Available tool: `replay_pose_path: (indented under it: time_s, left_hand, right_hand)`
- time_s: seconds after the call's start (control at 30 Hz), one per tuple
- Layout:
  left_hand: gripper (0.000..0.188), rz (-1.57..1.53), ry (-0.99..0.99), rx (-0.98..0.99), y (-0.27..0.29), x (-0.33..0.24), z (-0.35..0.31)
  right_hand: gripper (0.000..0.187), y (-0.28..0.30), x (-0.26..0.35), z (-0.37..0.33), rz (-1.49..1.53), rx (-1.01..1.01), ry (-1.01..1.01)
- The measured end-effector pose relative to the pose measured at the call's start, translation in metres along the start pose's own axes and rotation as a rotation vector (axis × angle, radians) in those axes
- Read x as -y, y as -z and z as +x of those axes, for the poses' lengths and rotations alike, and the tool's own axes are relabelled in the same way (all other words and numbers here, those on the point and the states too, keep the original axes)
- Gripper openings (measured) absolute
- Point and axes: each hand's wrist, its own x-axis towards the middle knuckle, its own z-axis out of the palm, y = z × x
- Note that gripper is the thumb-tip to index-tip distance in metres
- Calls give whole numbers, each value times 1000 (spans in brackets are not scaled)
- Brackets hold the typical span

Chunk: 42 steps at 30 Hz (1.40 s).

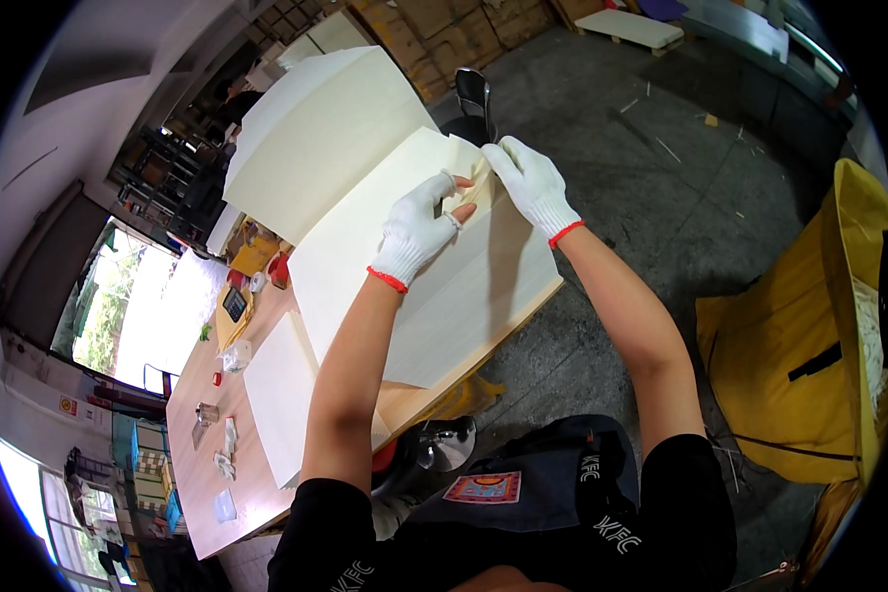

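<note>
A large stack of off-white paper sheets (365, 286) lies on the wooden table, close in front of me. My left hand (416, 225), in a white knit glove with a red cuff, rests over the stack. Its bare thumb and index fingertips stick out of the glove, spread apart next to a raised, creased sheet edge (480, 178). At the stack's far right corner, my right hand (531, 183) wears a matching glove. Its fingers are closed on the lifted sheet corner, and the fingertips are partly hidden.
Behind stands another tall pile of sheets (326, 128). A smaller sheet stack (281, 395), a calculator (234, 304) and a metal cup (206, 413) sit on the table's left part. Beyond are a black chair (473, 94) and, at right, a large yellow sack (779, 345).
</note>
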Motion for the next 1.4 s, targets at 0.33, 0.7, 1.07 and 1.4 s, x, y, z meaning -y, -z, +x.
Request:
replay_pose_path:
  time_s: [0.33,0.7,1.07,1.4]
  left_hand:
    - [55,526,-243,-170,0,0,-21]
    - [60,288,300,-575,137,54,-33]
    - [49,-885,-109,-1298,211,127,-208]
    - [48,-1273,-130,-1426,215,162,-255]
  right_hand:
    - [53,43,-1,-2,-30,-107,-104]
    - [36,-42,120,-73,-77,304,636]
    - [81,-174,169,-170,-827,617,691]
    - [85,-167,168,-165,-675,547,804]
